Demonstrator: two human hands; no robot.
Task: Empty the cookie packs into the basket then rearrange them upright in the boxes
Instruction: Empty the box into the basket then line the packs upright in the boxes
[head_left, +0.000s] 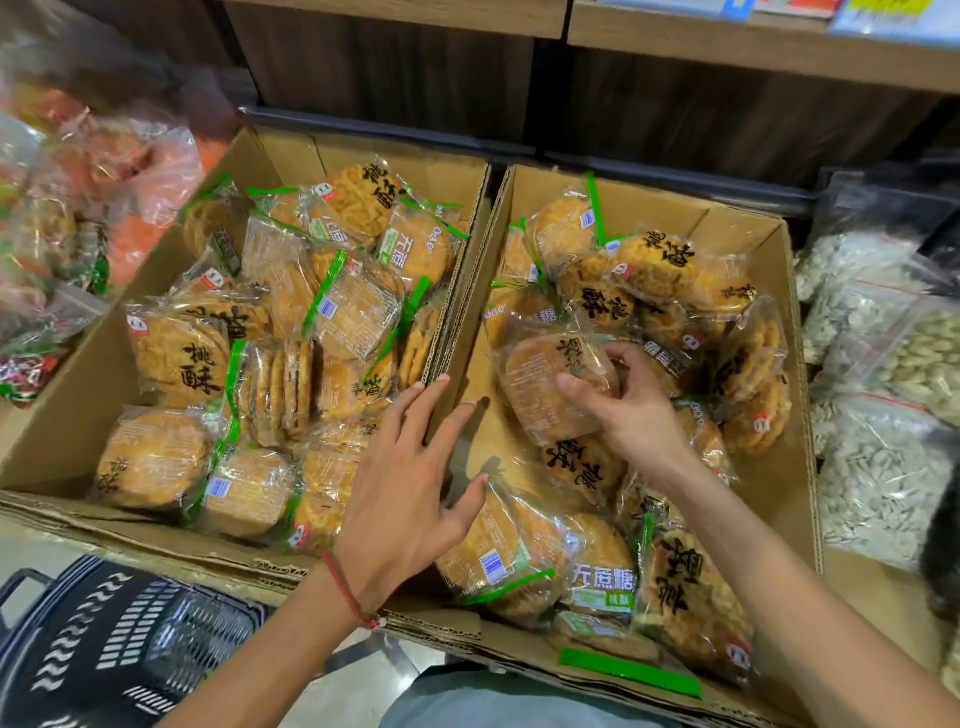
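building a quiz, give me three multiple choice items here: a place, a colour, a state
1. Where is the basket? A) near left, before the left box B) far right C) top centre
2. What colour are the seal strips? A) red B) green C) blue
3. The right hand is: A) idle B) on the basket C) gripping a cookie pack
A, it sits at the near left corner; B, green strips show throughout; C, fingers curl round one pack.
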